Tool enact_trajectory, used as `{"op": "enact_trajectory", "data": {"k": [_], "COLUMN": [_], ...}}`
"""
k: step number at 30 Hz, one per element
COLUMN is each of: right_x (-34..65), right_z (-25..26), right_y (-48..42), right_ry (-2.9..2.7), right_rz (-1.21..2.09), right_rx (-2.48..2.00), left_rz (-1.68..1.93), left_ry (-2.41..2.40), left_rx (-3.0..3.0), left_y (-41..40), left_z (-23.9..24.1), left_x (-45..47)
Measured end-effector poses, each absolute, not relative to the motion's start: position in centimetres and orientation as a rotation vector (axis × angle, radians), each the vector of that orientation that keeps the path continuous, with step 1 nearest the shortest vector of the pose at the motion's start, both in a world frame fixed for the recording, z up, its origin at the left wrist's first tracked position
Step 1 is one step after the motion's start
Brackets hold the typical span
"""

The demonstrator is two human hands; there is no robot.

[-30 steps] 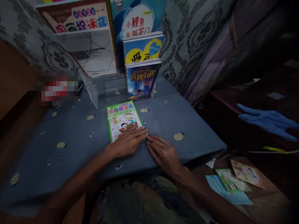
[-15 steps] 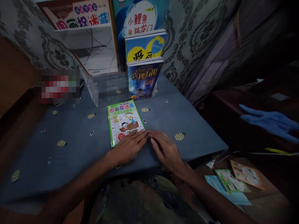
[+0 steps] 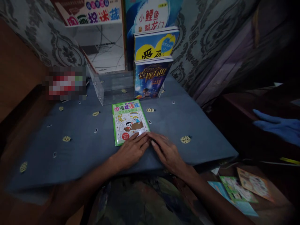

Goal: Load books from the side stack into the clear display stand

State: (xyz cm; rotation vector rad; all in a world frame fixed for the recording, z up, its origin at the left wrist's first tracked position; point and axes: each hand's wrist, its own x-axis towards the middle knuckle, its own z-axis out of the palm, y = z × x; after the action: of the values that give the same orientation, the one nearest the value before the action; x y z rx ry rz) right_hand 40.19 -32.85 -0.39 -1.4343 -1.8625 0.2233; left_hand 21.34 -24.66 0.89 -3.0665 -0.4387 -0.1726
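The green-bordered puzzle book (image 3: 130,122) lies flat and face up on the blue cloth (image 3: 75,150) that covers the table, just in front of me and near the middle. It is the only book lying on the cloth.

Four more books are upright behind it. A dark blue book (image 3: 152,78) is in front, a blue and yellow book (image 3: 155,43) is right behind it, and two larger ones lean on the patterned wall: a white-covered book (image 3: 100,40) and a big blue book (image 3: 150,15). Off the table to my right, three thin booklets (image 3: 236,189) lie overlapping on the floor. One blue glove (image 3: 278,126) rests on the dark furniture there.

A single clear plastic stand (image 3: 110,87) sits on the cloth behind the puzzle book. The dark blue and the blue and yellow books stand at its right end, but I cannot tell whether they sit inside it.

My left hand (image 3: 131,150) is flat, palm down, with the fingers straight and close together and gripping nothing. Its fingertips rest on the puzzle book's near right corner. My right hand (image 3: 167,151) lies flat on the cloth just beside that corner, fingers also stretched out and loosely together, closed on nothing. The two sets of fingertips meet at the corner, and my forearms angle in from both sides.
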Motion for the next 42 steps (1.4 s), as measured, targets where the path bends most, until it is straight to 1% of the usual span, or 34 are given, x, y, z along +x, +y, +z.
{"op": "enact_trajectory", "data": {"k": [6, 13, 20, 26, 28, 36, 42], "right_x": [40.5, 40.5, 40.6, 40.0, 39.3, 34.8, 33.1], "right_z": [-1.3, -1.8, -1.9, -1.3, -0.8, 1.5, 2.0], "right_y": [-32.6, -32.5, -32.5, -32.5, -32.3, -30.2, -26.9], "right_ry": [-1.926, -1.95, -1.983, -2.023, -2.061, -2.355, -2.47], "right_rz": [0.128, 0.051, 0.044, -0.012, 0.045, 0.493, 0.531], "right_rx": [-1.432, -1.402, -1.425, -1.397, -1.357, -1.113, -1.021], "left_rz": [-0.137, -0.273, -0.443, -0.591, -0.61, -0.646, -0.658], "left_ry": [-0.501, -0.573, -0.684, -0.853, -0.904, -0.941, -0.967], "left_rx": [-3.051, -3.058, -3.035, -2.995, -2.962, -2.894, -2.895], "left_y": [-25.3, -25.9, -26.9, -27.7, -27.8, -28.0, -28.1], "left_z": [0.9, 0.6, 0.6, -0.3, -0.4, -0.3, -0.3], "left_x": [19.6, 15.9, 12.7, 11.4, 11.4, 11.8, 12.2]}}
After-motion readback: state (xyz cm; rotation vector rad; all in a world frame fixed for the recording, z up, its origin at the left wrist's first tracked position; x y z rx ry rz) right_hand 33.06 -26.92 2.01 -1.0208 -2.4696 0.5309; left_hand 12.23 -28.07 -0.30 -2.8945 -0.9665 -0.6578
